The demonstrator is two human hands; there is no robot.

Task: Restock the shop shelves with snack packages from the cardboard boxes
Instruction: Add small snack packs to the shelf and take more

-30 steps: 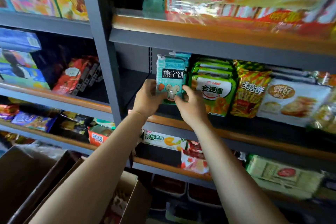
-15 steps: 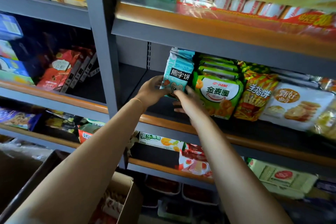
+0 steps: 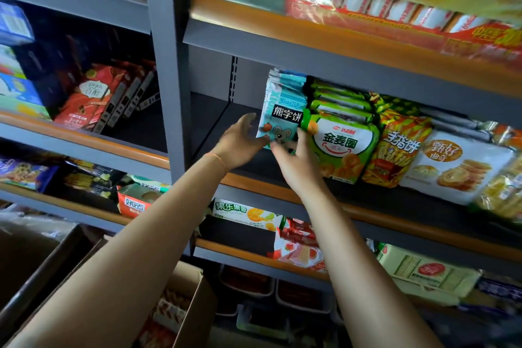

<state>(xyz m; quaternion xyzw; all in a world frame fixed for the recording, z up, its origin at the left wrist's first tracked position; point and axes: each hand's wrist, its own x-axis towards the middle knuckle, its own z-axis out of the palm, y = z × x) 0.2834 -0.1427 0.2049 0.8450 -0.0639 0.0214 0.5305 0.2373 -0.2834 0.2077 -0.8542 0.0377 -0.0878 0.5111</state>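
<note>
Shelf-facing step. The teal biscuit packet stands upright at the left end of the middle shelf, pressed against the green ring-snack packet — probably so its label faces out and the row stays tight. The left hand cups the packet's lower left edge, fingers loosely spread, touching rather than gripping; the right hand rests straight fingers on its bottom front. The packet sits just above and between both hands — the cardboard box lies well below.
</note>
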